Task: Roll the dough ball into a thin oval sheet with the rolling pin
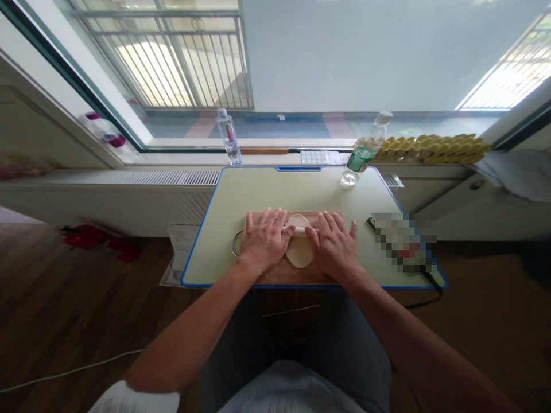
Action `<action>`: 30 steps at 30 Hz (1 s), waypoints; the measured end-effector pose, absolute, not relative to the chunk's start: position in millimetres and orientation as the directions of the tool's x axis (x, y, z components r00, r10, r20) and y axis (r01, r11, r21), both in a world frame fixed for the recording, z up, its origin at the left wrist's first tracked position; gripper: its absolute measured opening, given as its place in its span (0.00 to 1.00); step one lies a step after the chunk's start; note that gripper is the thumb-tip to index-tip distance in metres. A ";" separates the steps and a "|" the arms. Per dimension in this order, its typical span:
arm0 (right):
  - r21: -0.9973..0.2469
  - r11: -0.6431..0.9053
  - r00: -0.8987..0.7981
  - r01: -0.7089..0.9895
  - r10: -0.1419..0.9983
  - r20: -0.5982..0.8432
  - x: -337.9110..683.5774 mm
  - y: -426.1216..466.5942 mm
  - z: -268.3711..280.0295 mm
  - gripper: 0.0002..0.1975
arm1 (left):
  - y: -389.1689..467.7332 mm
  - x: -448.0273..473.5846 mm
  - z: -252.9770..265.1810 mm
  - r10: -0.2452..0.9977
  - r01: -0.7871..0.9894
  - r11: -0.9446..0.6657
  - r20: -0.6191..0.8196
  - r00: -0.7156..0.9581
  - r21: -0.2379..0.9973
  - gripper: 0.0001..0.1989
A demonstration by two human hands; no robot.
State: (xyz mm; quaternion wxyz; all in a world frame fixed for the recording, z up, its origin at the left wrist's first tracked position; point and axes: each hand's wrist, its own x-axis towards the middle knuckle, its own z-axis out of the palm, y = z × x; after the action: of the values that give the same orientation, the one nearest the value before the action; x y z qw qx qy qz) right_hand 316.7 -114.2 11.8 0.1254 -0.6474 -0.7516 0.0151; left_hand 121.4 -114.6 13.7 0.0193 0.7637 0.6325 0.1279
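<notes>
A flat, roundish piece of pale dough (300,255) lies on a wooden board (275,276), with a thin light rolling pin (300,229) across its upper part. My left hand (267,236) rests palm down over the left end of the pin, fingers stretched forward. Over the right end lies my right hand (336,240), also flat, its fingers spread and pointing ahead. Both thumbs point inward along the pin. The pin's two ends are hidden beneath my palms. A metal handle (235,244) sticks out at the board's left side.
The board sits on a pale, blue-edged small table (215,252). A green-labelled bottle (361,158) stands at its back right; a pixelated object (402,241) lies at right. On the windowsill are a clear bottle (229,137) and yellow egg trays (434,149).
</notes>
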 end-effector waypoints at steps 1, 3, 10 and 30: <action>-0.201 0.143 -0.118 0.969 0.984 0.131 316.5 -109.5 16.8 0.36 | -113.3 121.9 15.3 0.971 0.960 -0.205 0.164 0.174 0.192 0.33; -0.229 0.093 -0.082 0.969 0.995 0.059 317.0 -101.2 27.5 0.39 | -113.8 121.8 20.3 0.973 0.957 -0.209 0.139 0.183 0.202 0.33; -0.266 -0.028 0.012 0.964 0.998 -0.060 322.6 -56.4 44.4 0.40 | -82.9 109.6 41.5 0.990 0.958 -0.058 0.142 0.018 0.282 0.31; -0.271 -0.023 -0.026 0.962 0.984 -0.175 322.3 -28.7 34.6 0.38 | -24.7 97.3 26.0 0.982 0.945 0.109 -0.179 -0.055 0.307 0.38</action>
State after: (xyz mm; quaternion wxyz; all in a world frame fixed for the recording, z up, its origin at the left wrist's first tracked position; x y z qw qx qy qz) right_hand 322.3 -28.7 34.6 0.0342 -0.6972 -0.6980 0.1599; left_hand 97.3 -24.7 26.0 0.1727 0.6653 0.7243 0.0533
